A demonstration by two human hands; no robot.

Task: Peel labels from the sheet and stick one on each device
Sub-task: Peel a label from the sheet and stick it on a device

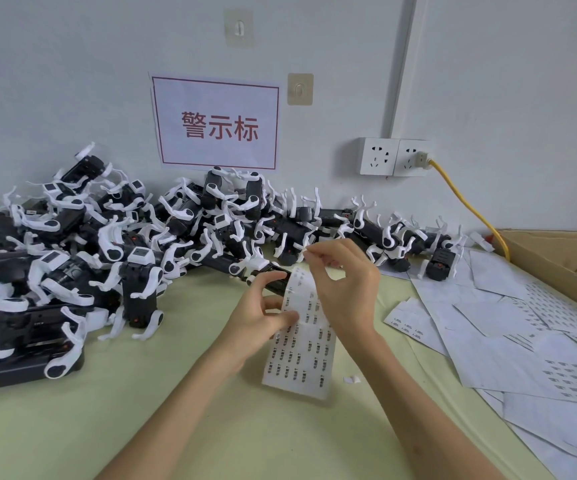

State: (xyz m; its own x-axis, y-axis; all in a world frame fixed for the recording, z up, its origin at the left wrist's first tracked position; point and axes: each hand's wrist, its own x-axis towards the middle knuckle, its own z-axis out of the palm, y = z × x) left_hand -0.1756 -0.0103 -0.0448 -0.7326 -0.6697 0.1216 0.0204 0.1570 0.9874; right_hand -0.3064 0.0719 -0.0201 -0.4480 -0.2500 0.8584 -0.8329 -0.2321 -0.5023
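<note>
Paper, thin and floppy: the white printed label sheet [301,344] is pinched by the left hand [262,318] beside a black-and-white plastic device [273,277], its top edge pinched by the right hand [344,289]; corner peeling seems best.

One head-worn view, looking forward and down across a workbench

We saw everything from a single wide-angle camera on the person's head, aimed ahead and downward over the pale green tabletop [210,427] toward the white wall [72,64] behind it. The forearms entered from the bottom edge, close to the lens; the wall stood farthest. Straight edges bowed near the frame's borders. No second view shared the scene.
</note>
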